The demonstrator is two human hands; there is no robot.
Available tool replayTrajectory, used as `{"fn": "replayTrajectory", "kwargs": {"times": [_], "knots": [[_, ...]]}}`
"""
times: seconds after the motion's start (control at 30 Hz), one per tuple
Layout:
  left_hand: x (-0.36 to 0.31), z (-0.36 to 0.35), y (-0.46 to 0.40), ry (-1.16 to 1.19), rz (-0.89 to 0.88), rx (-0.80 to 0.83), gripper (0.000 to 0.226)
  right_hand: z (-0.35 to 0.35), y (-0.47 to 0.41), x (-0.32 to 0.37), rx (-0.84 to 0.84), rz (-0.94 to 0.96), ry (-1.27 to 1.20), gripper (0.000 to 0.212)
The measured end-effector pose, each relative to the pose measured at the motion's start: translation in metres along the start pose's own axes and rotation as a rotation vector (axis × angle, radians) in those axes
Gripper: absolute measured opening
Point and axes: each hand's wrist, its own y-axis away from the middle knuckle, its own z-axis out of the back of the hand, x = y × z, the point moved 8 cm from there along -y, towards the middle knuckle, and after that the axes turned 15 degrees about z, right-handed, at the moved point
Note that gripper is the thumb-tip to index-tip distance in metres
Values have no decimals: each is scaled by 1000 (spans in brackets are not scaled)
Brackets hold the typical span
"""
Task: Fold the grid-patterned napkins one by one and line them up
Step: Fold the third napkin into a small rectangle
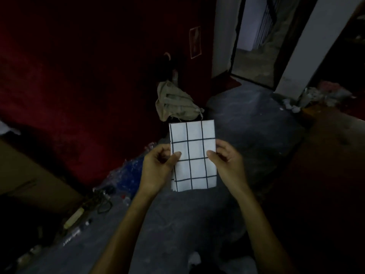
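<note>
A white napkin with a black grid pattern (192, 153), folded into a tall rectangle, is held up flat in front of me over the grey floor. My left hand (158, 165) pinches its left edge with the thumb on top. My right hand (227, 163) pinches the right edge the same way. Both forearms reach up from the bottom of the view. No other grid napkin shows.
A dark red wall (79, 76) fills the left and back. A crumpled beige cloth (175, 101) lies on the floor beyond the napkin. Cables and small clutter (94, 202) lie at the lower left, blue plastic (130, 173) near my left hand. A doorway (254, 42) opens at the upper right.
</note>
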Motion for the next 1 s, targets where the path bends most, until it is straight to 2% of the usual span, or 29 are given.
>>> {"fn": "replayTrajectory", "kwargs": {"times": [0.2,0.43,0.57,0.67,0.77,0.9,1.0], "knots": [[-48,-64,-106,-9,-68,133,12,31,-101,-4,-80,16,93,36],[-53,-140,-219,15,-44,288,24,67,-198,-46,-197,-47,222,43],[-56,-176,-305,29,-33,339,18,77,-268,-71,-273,-60,304,49],[-73,-205,-374,-8,-55,427,26,81,-323,-80,-351,-29,335,47],[-94,-236,-432,-70,-114,558,6,81,-377,-81,-376,-28,316,46],[-122,-280,-503,-114,-182,623,20,99,-441,-80,-475,11,324,44],[-137,-311,-540,-129,-181,636,9,116,-475,-87,-530,-12,381,44]]}}
